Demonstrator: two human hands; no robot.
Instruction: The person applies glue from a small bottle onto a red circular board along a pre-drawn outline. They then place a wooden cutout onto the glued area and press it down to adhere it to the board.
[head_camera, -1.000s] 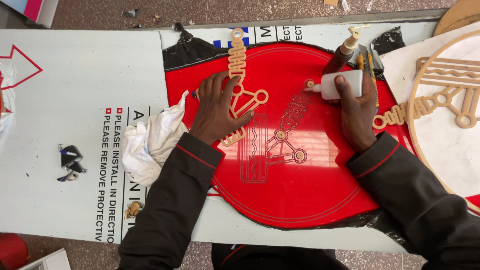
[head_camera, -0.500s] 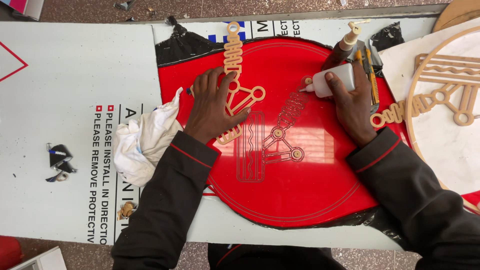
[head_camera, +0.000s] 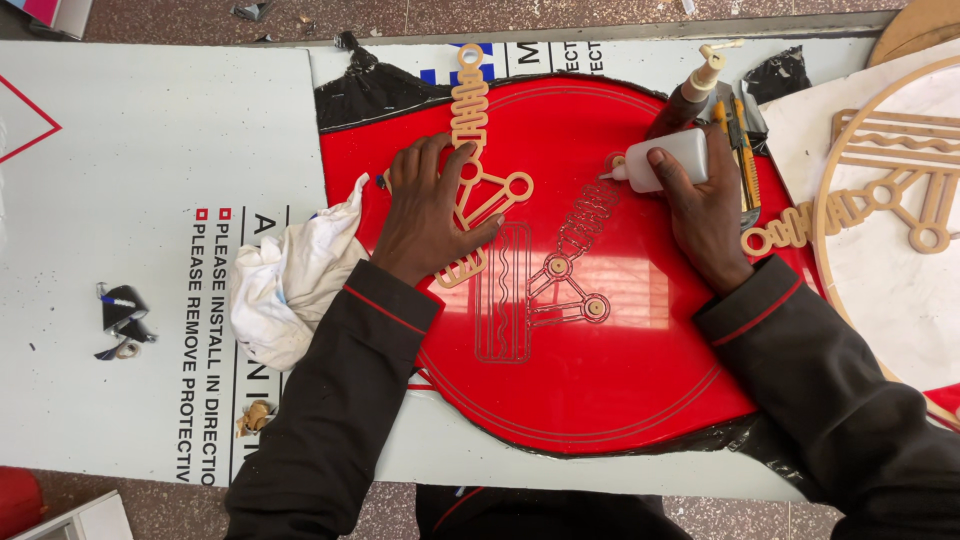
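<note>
A large glossy red disc (head_camera: 600, 400) lies on a white board, with an outline pattern cut into its middle (head_camera: 545, 285). My left hand (head_camera: 428, 208) rests flat on a tan wooden cutout piece (head_camera: 472, 130) that lies on the disc's upper left. My right hand (head_camera: 705, 215) holds a small white glue bottle (head_camera: 668, 160) tilted, its nozzle pointing left at the top of the cut pattern.
A crumpled white cloth (head_camera: 290, 280) lies left of my left arm. Behind the right hand are a brown pump bottle (head_camera: 690, 95) and a yellow utility knife (head_camera: 745, 150). At the right, a white round panel (head_camera: 900, 280) carries wooden cutouts. A black clip (head_camera: 120, 315) sits far left.
The view has shifted slightly. My right hand has tilted the glue bottle lower, bringing its nozzle closer to the pattern. My left hand stays on the wooden piece.
</note>
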